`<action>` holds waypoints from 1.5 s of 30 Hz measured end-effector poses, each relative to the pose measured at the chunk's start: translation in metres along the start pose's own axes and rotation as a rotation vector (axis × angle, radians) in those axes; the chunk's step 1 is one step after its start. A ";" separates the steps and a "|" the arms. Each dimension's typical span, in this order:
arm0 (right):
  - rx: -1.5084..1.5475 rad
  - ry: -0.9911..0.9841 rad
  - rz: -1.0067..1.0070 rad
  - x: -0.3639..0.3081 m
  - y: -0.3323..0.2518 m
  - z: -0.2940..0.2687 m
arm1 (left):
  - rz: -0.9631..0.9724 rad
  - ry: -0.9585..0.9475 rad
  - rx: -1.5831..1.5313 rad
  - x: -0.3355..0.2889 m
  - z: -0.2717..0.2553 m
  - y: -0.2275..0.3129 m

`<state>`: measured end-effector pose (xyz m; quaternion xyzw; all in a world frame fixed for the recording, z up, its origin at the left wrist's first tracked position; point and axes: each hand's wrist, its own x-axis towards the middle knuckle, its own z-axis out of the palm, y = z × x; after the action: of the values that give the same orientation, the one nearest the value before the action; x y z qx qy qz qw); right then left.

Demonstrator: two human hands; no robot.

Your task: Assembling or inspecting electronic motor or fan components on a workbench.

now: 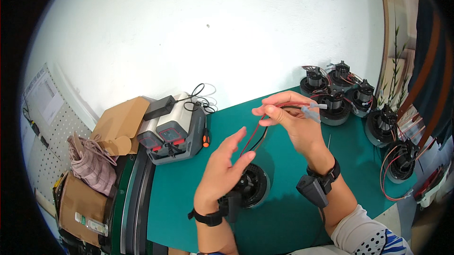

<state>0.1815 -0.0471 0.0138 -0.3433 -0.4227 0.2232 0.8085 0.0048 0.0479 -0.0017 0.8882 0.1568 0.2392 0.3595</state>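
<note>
My right hand [294, 121] is closed, pinching a bundle of red and black wires [259, 140] between thumb and fingers. Clear plastic-sleeved connectors [310, 112] stick out past its knuckles. The wires run down toward a round black motor [255, 185] with a grey rim, lying on the green mat. My left hand [218, 173] is raised above the motor's left side, thumb and fingers apart, with the wires passing close to its thumb tip. Part of the motor is hidden behind this hand. Each wrist wears a black strap with a small dark box.
Several similar motors with trailing wires [334, 106] stand along the right side of the green mat [177, 193]. At left are a grey-and-white machine [175, 129], an orange-tipped screwdriver [205, 139], an open cardboard box [120, 122] and a pink cloth bag [94, 167]. A white wall rises behind.
</note>
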 end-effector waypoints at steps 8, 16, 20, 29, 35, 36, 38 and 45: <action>0.112 -0.054 -0.012 -0.007 -0.001 0.006 | 0.082 0.084 0.117 0.011 0.032 0.001; -0.351 0.129 -0.180 0.005 0.007 -0.016 | -0.089 0.269 0.033 0.015 0.039 0.005; -0.293 0.053 0.057 0.007 0.005 -0.027 | -0.087 0.396 -0.388 0.016 0.030 0.002; -0.700 0.032 0.031 0.000 -0.009 -0.004 | 0.017 0.211 -0.479 -0.001 0.022 0.037; -0.298 -0.097 0.090 -0.016 -0.028 0.006 | 0.037 0.355 -0.405 -0.003 0.022 0.045; -0.233 -0.126 0.093 -0.017 -0.031 0.007 | 0.042 0.358 -0.407 -0.002 0.021 0.044; -0.251 -0.153 0.052 -0.018 -0.033 0.007 | 0.012 0.452 -0.422 0.000 0.022 0.041; -0.033 0.004 -0.181 -0.021 -0.024 0.013 | 0.028 0.451 -0.380 -0.002 0.022 0.043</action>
<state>0.1607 -0.0717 0.0256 -0.3176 -0.4539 0.1415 0.8205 0.0197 0.0054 0.0146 0.7316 0.1727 0.4605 0.4721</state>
